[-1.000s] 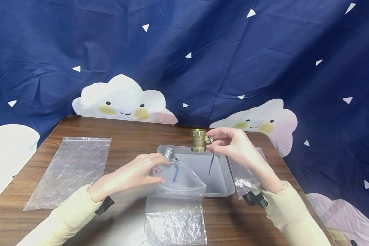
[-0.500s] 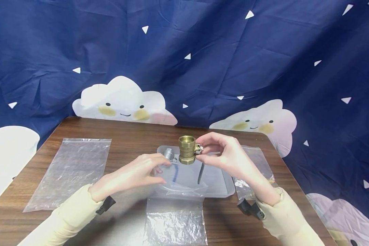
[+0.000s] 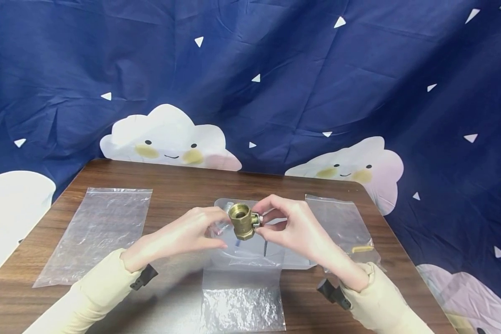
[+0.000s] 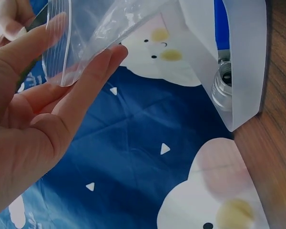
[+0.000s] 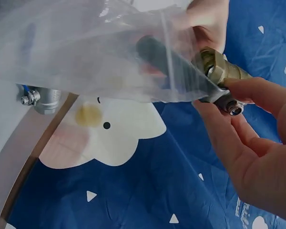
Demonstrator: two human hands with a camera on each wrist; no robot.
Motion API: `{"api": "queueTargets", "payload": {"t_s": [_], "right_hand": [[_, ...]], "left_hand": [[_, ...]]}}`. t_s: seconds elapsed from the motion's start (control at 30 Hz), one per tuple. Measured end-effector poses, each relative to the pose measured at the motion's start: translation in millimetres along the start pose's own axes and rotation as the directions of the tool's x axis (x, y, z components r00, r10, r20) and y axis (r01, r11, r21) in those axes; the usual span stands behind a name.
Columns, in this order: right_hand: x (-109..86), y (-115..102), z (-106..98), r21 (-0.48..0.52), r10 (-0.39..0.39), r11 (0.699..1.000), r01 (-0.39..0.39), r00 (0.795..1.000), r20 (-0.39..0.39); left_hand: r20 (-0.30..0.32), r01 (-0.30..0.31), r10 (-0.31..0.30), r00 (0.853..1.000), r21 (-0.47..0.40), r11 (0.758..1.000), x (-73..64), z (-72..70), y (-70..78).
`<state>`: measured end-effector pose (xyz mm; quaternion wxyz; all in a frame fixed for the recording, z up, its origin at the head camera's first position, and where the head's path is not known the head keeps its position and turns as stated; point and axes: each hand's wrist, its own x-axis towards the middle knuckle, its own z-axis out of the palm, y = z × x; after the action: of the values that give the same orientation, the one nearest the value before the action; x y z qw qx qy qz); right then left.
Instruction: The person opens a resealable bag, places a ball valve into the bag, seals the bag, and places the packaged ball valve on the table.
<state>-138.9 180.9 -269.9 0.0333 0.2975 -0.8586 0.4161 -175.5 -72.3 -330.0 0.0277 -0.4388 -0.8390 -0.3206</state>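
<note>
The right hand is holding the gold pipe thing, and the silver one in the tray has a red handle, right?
Not quite: the silver one in the tray has a blue handle, not red, as the left wrist view shows. The right hand does hold the gold pipe thing.

Valve (image 3: 244,228) brassy metal, dull sheen — bag (image 3: 243,308) glossy crinkled plastic. Tray (image 4: 250,62) matt plastic, table (image 3: 183,182) smooth wood-grain — backdrop (image 3: 250,46) creased cloth.

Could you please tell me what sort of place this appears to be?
Probably a makeshift indoor tabletop workspace: a wood-grain table stands against a blue cloud-print cloth, and clear plastic bags lie on it. What kind of room lies beyond cannot be told.
</note>
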Motion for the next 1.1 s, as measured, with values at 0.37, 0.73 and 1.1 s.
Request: {"api": "queueTargets", "payload": {"t_s": [0.37,0.73,1.1], "right_hand": [[-5.0,5.4,13.1,-0.193,-0.128,0.971,0.139,0.989,0.068],[-8.3,12.2,30.5,-0.515,-0.301,0.798,0.313,0.947,0.109],[-6.3,8.9,42.0,-0.515,-0.153,0.820,0.250,0.963,0.224]], "left_hand": [[-0.007,-0.017,0.017,1.000,0.007,1.000,-1.6,-1.4,-0.7],[0.023,-0.005,0.006,1.000,-0.048,0.999,-0.9,-3.8,4.6],[0.030,-0.032,0.033,0.999,-0.024,0.999,-0.1,-0.7,6.9]]}}
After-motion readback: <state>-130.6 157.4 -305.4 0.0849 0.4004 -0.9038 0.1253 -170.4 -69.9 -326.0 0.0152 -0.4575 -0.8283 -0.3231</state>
